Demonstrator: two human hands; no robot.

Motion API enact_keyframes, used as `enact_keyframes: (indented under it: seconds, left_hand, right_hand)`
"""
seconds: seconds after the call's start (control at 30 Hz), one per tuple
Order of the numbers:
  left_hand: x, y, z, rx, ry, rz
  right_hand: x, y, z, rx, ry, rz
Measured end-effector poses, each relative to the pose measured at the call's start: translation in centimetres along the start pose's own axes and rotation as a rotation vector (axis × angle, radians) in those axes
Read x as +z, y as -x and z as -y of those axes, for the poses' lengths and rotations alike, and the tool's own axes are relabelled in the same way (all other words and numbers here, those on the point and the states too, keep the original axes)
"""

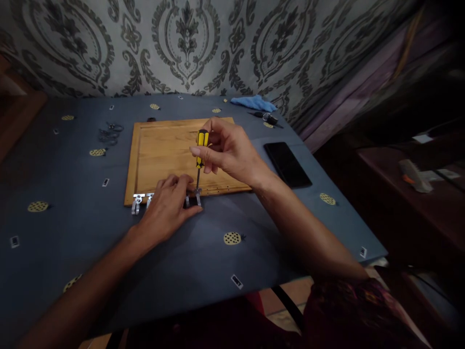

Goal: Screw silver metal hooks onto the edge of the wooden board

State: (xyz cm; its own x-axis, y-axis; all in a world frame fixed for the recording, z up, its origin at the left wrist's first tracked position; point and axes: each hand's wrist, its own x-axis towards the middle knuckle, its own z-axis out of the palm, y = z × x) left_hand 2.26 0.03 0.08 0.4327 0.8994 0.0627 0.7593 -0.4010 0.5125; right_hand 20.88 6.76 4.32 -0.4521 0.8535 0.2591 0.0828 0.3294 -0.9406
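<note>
Grips a yellow-and-black screwdriver point(202, 139) nearly upright in the right hand point(232, 150), with its tip down at a strip of metal hooks point(135, 206) along the near edge of a wooden panel point(163, 150). Rests the left hand point(169, 201) across that strip. Shows a black phone point(287, 164) right of the panel on the blue worktop point(65, 179), with keys point(270, 118) and a blue cloth point(254, 103) farther back.

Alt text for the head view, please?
The right hand holds a yellow-and-black screwdriver nearly upright, its tip at a metal hook on a wooden board; the left hand rests along the board's near edge. A black phone lies right of the board.
</note>
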Motion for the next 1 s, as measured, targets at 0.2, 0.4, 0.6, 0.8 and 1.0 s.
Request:
enact_keyframes:
  seconds: [0.2,0.4,0.6,0.8,1.0]
  left_hand:
    - [0.2,0.0,0.2,-0.023,0.025,-0.008]
    - [0.2,0.0,0.2,0.011,0.027,-0.026]
    - [0.3,0.0,0.2,0.011,0.009,-0.029]
    - [0.6,0.0,0.5,0.032,0.006,-0.054]
    - [0.6,0.1,0.5,0.024,0.009,-0.046]
  right_hand:
    - [-0.2,0.3,0.8,-0.018,0.047,0.098]
    - [0.7,0.0,0.1,-0.055,0.144,-0.056]
    - [0.9,-0.1,-0.7,-0.009,0.075,-0.100]
    - [-0.2,0.0,-0.3,0.017,-0.077,0.106]
    - [0.0,-0.1,-0.3,0.008,-0.025,0.079]
